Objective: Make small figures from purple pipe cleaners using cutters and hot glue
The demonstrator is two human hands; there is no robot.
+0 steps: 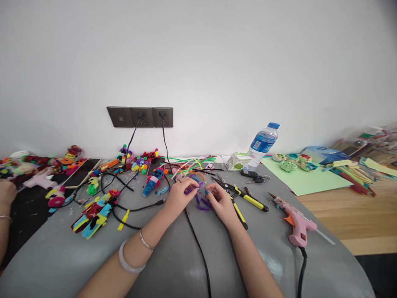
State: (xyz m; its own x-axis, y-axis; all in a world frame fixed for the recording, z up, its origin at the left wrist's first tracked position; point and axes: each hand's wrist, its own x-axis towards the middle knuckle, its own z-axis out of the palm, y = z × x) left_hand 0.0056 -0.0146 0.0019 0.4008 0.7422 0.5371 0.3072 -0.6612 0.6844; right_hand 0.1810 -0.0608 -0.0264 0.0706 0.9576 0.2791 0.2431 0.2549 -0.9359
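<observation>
My left hand [182, 195], with two bracelets on its arm, is closed on a purple pipe cleaner [190, 190] above the middle of the grey table [173, 252]. Close to its right, my right hand [219, 200] has its thumb and fingers pressed together near a small dark blue bit; whether it grips that bit is too small to tell. Short purple pieces [203, 205] lie on the table between the hands. Beside my right hand rest yellow-and-black pliers [252, 199] and a second yellow-handled tool [240, 214].
A pink glue gun [298, 225] with a cable lies at right. A tilted water bottle [263, 142], small box [237, 160] and keys [259, 178] stand behind. Colourful pipe-cleaner figures [96, 213], a phone [82, 173] and black cables spread left. Another person's hand [6, 192] is at far left.
</observation>
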